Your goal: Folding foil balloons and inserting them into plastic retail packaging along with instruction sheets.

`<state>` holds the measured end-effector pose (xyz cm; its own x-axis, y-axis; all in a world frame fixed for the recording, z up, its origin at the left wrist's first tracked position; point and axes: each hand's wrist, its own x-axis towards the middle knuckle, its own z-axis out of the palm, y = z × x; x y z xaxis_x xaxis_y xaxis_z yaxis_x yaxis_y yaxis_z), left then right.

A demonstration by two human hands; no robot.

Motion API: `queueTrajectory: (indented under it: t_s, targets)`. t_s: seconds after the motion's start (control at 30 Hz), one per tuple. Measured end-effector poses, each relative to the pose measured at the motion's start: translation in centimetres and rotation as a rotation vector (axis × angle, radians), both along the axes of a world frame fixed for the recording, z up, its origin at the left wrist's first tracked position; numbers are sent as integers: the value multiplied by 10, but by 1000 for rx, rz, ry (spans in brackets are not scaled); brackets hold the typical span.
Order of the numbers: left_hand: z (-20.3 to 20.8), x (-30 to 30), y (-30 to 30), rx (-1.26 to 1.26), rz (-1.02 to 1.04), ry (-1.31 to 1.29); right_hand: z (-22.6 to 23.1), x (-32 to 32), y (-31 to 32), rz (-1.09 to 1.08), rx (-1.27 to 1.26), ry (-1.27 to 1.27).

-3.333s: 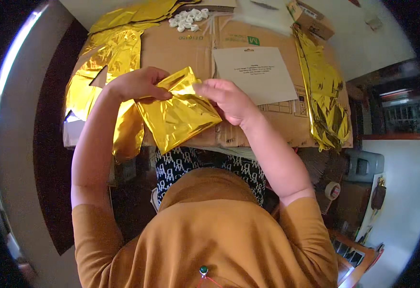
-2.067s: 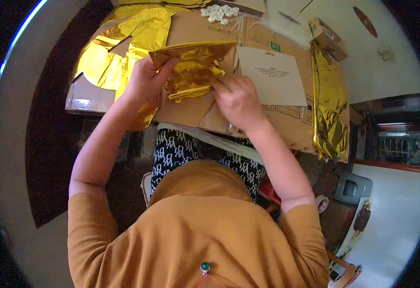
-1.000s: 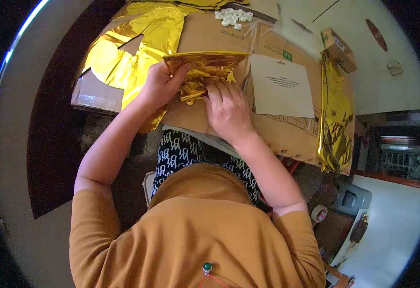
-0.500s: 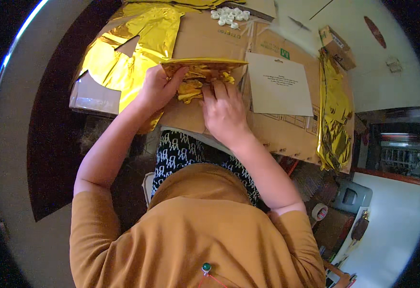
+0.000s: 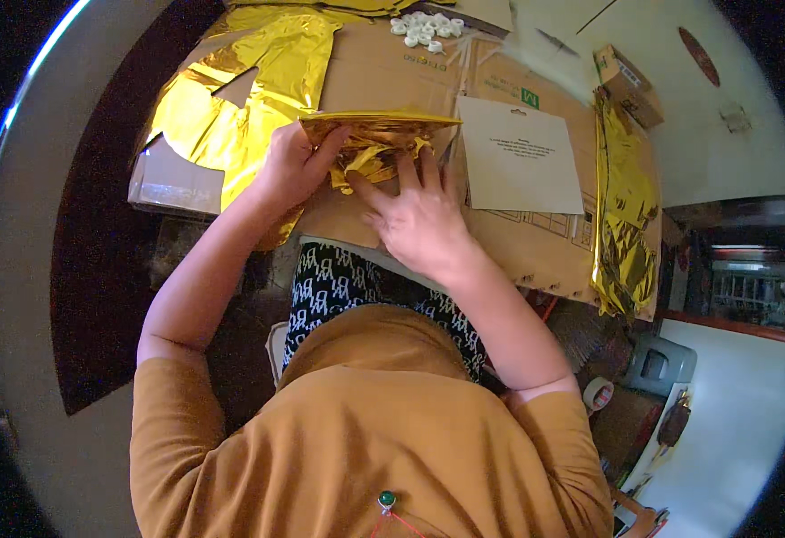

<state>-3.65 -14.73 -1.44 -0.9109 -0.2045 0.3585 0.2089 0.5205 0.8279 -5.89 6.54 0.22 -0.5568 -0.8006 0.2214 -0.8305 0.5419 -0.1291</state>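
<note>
My left hand (image 5: 298, 163) grips the left end of a folded gold foil balloon (image 5: 375, 127), thumb on the near side. The balloon's upper edge stands straight and crosswise, and crumpled foil bunches below it. Over that crumpled part, my right hand (image 5: 419, 211) has its fingers spread, their tips at the foil and the thumb pointing left. Left of my hands lies a flat, uninflated gold foil balloon (image 5: 298, 67) with an angular cut-out. A white card (image 5: 520, 157) with a hang hole and small print rests just right of my right hand.
The work surface is a cardboard box (image 5: 383, 72). Small white rings (image 5: 426, 30) are heaped at its far edge. More gold foil (image 5: 624, 206) lies along the right edge, near a small carton (image 5: 627, 85). A tape roll (image 5: 599, 394) and a grey plastic case (image 5: 661, 366) are at lower right.
My right hand's fingers have spread from a bent, closer pose, and its thumb has moved out to the left. My left hand keeps its grip on the balloon.
</note>
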Motion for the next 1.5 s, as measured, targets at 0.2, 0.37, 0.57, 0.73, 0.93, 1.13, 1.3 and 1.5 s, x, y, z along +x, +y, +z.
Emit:
queueTrajectory:
  t_s: [0.2, 0.37, 0.57, 0.73, 0.93, 1.13, 1.3, 1.5]
  targets:
    - [7, 4, 2, -112, -3, -30, 0, -1, 3, 18, 53, -24]
    - [11, 10, 3, -261, -179, 130, -4, -11, 8, 103, -265, -49]
    - [11, 10, -1, -359, -234, 116, -4, -22, 16, -152, -472, -390]
    - [11, 12, -2, -546, -310, 149, -14, -39, 23, -180, -286, -373]
    - [12, 12, -2, -577, -342, 103, -6, -55, 46, 79, 59, -5]
    - [10, 11, -8, -606, -394, 193, 53, -59, 78, -20, 96, 65]
    - [13, 9, -9, -547, -418, 176, 64, -82, 51, 64, -275, -62]
    - [37, 24, -20, -668, -429, -16, -6, -84, -9, 77, -63, -65]
